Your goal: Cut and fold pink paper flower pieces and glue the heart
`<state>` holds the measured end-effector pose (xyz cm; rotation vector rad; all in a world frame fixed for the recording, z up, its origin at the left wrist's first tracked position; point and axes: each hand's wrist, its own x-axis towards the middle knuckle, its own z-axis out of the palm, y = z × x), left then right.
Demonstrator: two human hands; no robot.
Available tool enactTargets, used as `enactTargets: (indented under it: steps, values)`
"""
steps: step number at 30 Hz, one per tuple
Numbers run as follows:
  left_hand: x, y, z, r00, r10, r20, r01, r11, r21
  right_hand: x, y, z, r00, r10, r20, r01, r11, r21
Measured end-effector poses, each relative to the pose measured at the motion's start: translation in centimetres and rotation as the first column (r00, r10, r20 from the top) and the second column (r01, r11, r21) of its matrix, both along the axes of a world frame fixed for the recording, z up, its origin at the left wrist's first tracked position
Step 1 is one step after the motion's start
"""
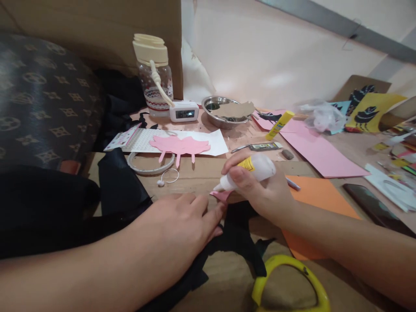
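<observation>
My right hand (260, 186) is wrapped around a white glue bottle (263, 168) with a yellow label, tilted so its nozzle points down and left. The nozzle tip meets a small pink paper piece (221, 196). My left hand (185, 216) rests low over the cardboard, fingers bent, with thumb and forefinger closed at the near edge of that piece; its far fingertips are hidden. Black fabric or paper scraps (235, 229) lie beneath and beside both hands. A pink paper cutout (182, 145) with three narrow strips lies farther back on a white sheet (217, 143).
Yellow-handled scissors (260, 288) lie in front. Orange paper (320, 195), a phone (373, 206) and pink sheets (325, 154) are at right. Behind stand a bottle (156, 78), a digital clock (184, 112), a metal bowl (224, 123) and a glue stick (279, 125).
</observation>
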<state>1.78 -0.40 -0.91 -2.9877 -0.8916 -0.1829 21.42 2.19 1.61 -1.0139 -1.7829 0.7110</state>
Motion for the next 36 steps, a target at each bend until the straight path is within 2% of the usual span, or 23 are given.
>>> enactTargets:
  steps: [6, 12, 14, 19, 24, 30, 36]
  values:
    - [-0.1, -0.1, 0.0, 1.0, -0.011, -0.003, 0.011, 1.0, -0.007, -0.3, 0.1, -0.3, 1.0, -0.002, 0.012, 0.001, 0.998, 0.062]
    - [0.0, 0.0, 0.3, 0.999, -0.004, -0.034, 0.003, 1.0, -0.023, 0.0, 0.3, -0.8, 0.997, 0.076, -0.03, -0.079, 0.99, -0.118]
    - [0.0, 0.0, 0.4, 0.999, -0.005, -0.053, 0.003, 0.999, -0.036, 0.0, 0.3, -0.9, 0.994, 0.1, -0.045, -0.106, 0.984, -0.141]
    - [0.1, 0.0, 0.7, 0.998, -0.01, -0.07, 0.005, 0.998, -0.063, -0.3, 0.5, -1.0, 0.996, 0.09, -0.003, -0.09, 0.992, -0.088]
    - [0.2, 0.0, 1.3, 0.995, -0.01, -0.102, 0.001, 0.996, -0.091, -0.4, 0.4, -1.0, 0.993, 0.11, -0.042, -0.115, 0.986, -0.122]
    - [0.2, 0.0, 0.9, 0.998, -0.013, -0.06, 0.008, 0.997, -0.08, -0.3, 0.4, -1.2, 0.992, 0.112, -0.06, -0.119, 0.984, -0.134]
    - [0.1, 0.0, 1.0, 0.996, -0.016, -0.084, 0.006, 0.994, -0.113, -0.5, 0.6, -1.2, 0.993, 0.115, -0.028, -0.117, 0.987, -0.107]
